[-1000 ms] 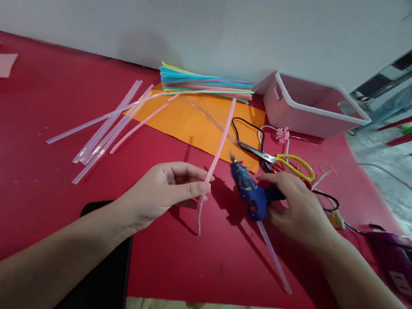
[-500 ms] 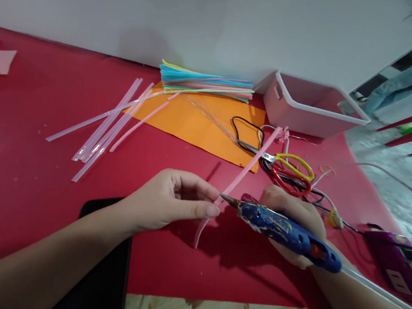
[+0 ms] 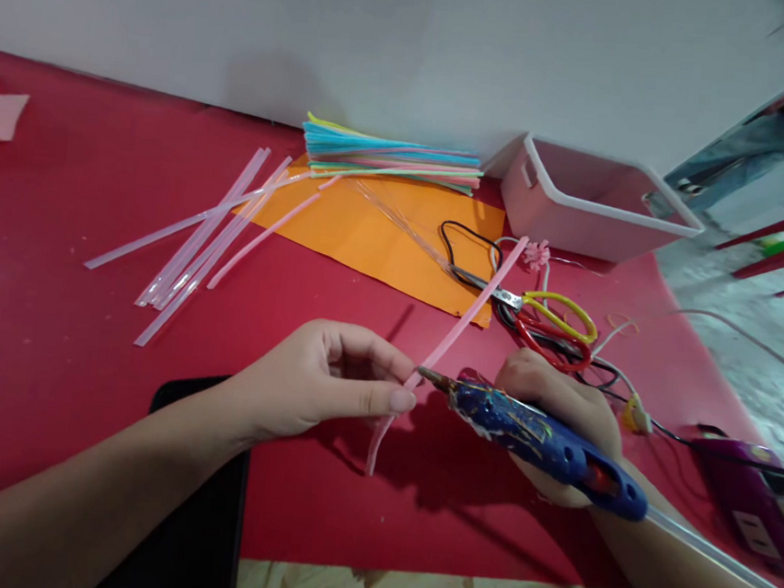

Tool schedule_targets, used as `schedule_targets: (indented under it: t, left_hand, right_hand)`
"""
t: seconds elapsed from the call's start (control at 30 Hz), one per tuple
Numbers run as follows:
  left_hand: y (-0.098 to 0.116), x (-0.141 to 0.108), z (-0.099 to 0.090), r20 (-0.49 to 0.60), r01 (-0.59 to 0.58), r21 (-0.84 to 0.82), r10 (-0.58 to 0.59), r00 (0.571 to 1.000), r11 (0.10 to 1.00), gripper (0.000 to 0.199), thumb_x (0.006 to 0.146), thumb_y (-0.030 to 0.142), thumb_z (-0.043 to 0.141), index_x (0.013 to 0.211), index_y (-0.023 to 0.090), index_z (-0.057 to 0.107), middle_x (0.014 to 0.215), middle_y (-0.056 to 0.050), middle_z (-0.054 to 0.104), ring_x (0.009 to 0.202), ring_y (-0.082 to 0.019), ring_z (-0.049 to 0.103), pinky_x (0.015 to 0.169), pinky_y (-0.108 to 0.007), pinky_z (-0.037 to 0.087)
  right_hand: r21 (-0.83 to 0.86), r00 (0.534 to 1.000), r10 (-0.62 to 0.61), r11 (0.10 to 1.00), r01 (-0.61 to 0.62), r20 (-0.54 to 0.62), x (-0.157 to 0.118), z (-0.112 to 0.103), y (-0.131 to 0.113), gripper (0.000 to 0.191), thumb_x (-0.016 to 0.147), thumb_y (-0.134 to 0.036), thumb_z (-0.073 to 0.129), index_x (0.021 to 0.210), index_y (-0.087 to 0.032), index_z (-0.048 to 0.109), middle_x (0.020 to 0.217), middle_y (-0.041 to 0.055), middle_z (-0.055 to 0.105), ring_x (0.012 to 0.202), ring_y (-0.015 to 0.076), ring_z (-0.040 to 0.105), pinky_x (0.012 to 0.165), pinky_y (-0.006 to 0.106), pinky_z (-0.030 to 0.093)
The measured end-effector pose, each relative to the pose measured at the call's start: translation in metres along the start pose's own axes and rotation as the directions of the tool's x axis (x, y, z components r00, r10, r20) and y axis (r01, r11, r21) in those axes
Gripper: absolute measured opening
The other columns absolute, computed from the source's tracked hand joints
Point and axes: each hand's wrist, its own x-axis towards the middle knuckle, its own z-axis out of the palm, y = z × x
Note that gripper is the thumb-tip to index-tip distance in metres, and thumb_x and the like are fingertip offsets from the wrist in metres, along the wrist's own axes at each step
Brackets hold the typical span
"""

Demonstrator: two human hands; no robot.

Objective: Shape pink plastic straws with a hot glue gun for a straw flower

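Between the thumb and fingers of my left hand (image 3: 329,376) is a pink pipe cleaner (image 3: 458,328), slanting up to the right with its short lower end hanging below the thumb. My right hand (image 3: 561,412) is wrapped round a blue hot glue gun (image 3: 523,436) spotted with dried glue. Its metal nozzle meets the pipe cleaner close to my left fingertips. A clear glue stick (image 3: 720,559) sticks out of the gun's back end. Beyond the pipe cleaner's upper end lies a small pink curled piece (image 3: 536,255). Scissors (image 3: 555,328) with yellow and red handles lie behind my right hand.
Pale glue sticks (image 3: 210,230) and another pink pipe cleaner (image 3: 265,237) lie at the left. Orange paper (image 3: 369,246) carries a bundle of coloured pipe cleaners (image 3: 391,155). A white bin (image 3: 601,208) stands at back right, a purple power strip (image 3: 747,495) at right, a black tray (image 3: 197,516) near my left forearm.
The pipe cleaner's upper end has shifted slightly left, so it now shows apart from the pink curled piece. Both hands keep nearly the same place, with the nozzle still at the pipe cleaner.
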Motion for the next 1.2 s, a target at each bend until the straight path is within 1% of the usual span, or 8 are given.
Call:
schedule_targets:
  t: [0.17, 0.33, 0.5, 0.67, 0.87, 0.97, 1.07, 1.2]
  left_hand:
    - [0.0015, -0.0021, 0.0013, 0.014, -0.014, -0.005, 0.014, 1.000, 1.000, 0.012, 0.074, 0.010, 0.090, 0.076, 0.019, 0.083, 0.066, 0.003, 0.077, 0.058, -0.007, 0.072, 0.061, -0.013, 0.058]
    - [0.0026, -0.0020, 0.0006, 0.023, -0.018, 0.002, 0.018, 1.000, 1.000, 0.011, 0.073, 0.012, 0.091, 0.077, 0.018, 0.083, 0.065, 0.001, 0.077, 0.057, -0.009, 0.071, 0.059, -0.016, 0.058]
    - [0.0017, -0.0013, -0.0004, 0.013, -0.039, 0.036, 0.039, 0.999, 0.999, 0.010, 0.073, 0.015, 0.091, 0.079, 0.018, 0.083, 0.066, 0.000, 0.078, 0.058, -0.009, 0.070, 0.060, -0.017, 0.058]
    - [0.0021, -0.0018, 0.0002, -0.011, -0.038, 0.071, 0.039, 0.999, 0.997, 0.015, 0.070, 0.019, 0.093, 0.082, 0.017, 0.084, 0.070, -0.002, 0.079, 0.059, -0.011, 0.070, 0.061, -0.021, 0.060]
    - [0.0021, -0.0023, -0.0006, 0.019, -0.052, 0.049, 0.051, 0.999, 0.997, 0.015, 0.073, 0.018, 0.092, 0.087, 0.021, 0.086, 0.073, 0.000, 0.079, 0.061, -0.010, 0.072, 0.061, -0.019, 0.060]
    - [0.0018, -0.0028, -0.0011, 0.022, -0.064, 0.055, 0.063, 0.998, 0.996, 0.013, 0.075, 0.018, 0.091, 0.087, 0.022, 0.086, 0.074, 0.001, 0.079, 0.062, -0.009, 0.072, 0.062, -0.017, 0.060]
    - [0.0016, -0.0028, -0.0009, 0.013, -0.070, 0.054, 0.070, 0.997, 0.996, 0.012, 0.075, 0.018, 0.091, 0.085, 0.021, 0.086, 0.073, 0.001, 0.078, 0.063, -0.010, 0.071, 0.061, -0.018, 0.060]
    - [0.0015, -0.0024, -0.0006, -0.005, -0.074, 0.075, 0.074, 0.997, 0.994, 0.016, 0.072, 0.019, 0.092, 0.086, 0.020, 0.085, 0.075, 0.000, 0.077, 0.064, -0.011, 0.070, 0.062, -0.020, 0.060]
  right_hand:
    - [-0.019, 1.000, 0.005, 1.000, -0.005, -0.016, -0.0016, -0.0006, -0.0008, 0.003, 0.097, -0.029, 0.060, 0.099, -0.027, 0.060, 0.077, 0.0036, 0.063, 0.070, 0.0206, 0.059, 0.069, 0.038, 0.050]
    - [-0.030, 0.998, 0.044, 0.999, -0.045, -0.046, -0.0034, -0.0004, 0.0003, 0.010, 0.092, -0.033, 0.067, 0.098, -0.027, 0.061, 0.078, 0.0036, 0.064, 0.070, 0.0209, 0.059, 0.066, 0.037, 0.050]
    - [-0.044, 0.999, 0.020, 0.999, -0.022, -0.049, -0.0039, -0.0006, 0.0012, 0.014, 0.087, -0.026, 0.067, 0.100, -0.027, 0.060, 0.079, 0.0036, 0.064, 0.069, 0.0212, 0.058, 0.065, 0.036, 0.050]
    - [-0.071, 0.998, 0.015, 0.997, -0.019, -0.054, -0.0044, -0.0008, 0.0034, 0.017, 0.084, -0.024, 0.069, 0.099, -0.027, 0.060, 0.079, 0.0034, 0.065, 0.069, 0.0212, 0.059, 0.064, 0.036, 0.050]
    - [-0.076, 0.998, -0.028, 0.997, 0.024, -0.052, -0.0028, -0.0009, 0.0044, 0.022, 0.081, -0.022, 0.068, 0.101, -0.026, 0.059, 0.079, 0.0031, 0.064, 0.069, 0.0205, 0.058, 0.064, 0.035, 0.050]
    - [-0.096, 0.999, 0.013, 0.995, -0.016, -0.037, -0.0030, -0.0019, 0.0037, 0.021, 0.082, -0.021, 0.068, 0.100, -0.028, 0.058, 0.079, 0.0036, 0.065, 0.069, 0.0218, 0.060, 0.065, 0.036, 0.051]
    - [-0.105, 0.998, 0.057, 0.993, -0.059, -0.027, -0.0048, -0.0030, 0.0041, 0.021, 0.082, -0.025, 0.069, 0.099, -0.029, 0.058, 0.079, 0.0038, 0.066, 0.070, 0.0234, 0.062, 0.066, 0.038, 0.051]
    - [-0.107, 0.998, 0.049, 0.993, -0.052, -0.038, -0.0059, -0.0032, 0.0047, 0.023, 0.082, -0.025, 0.069, 0.101, -0.029, 0.058, 0.080, 0.0038, 0.065, 0.069, 0.0230, 0.060, 0.065, 0.038, 0.051]
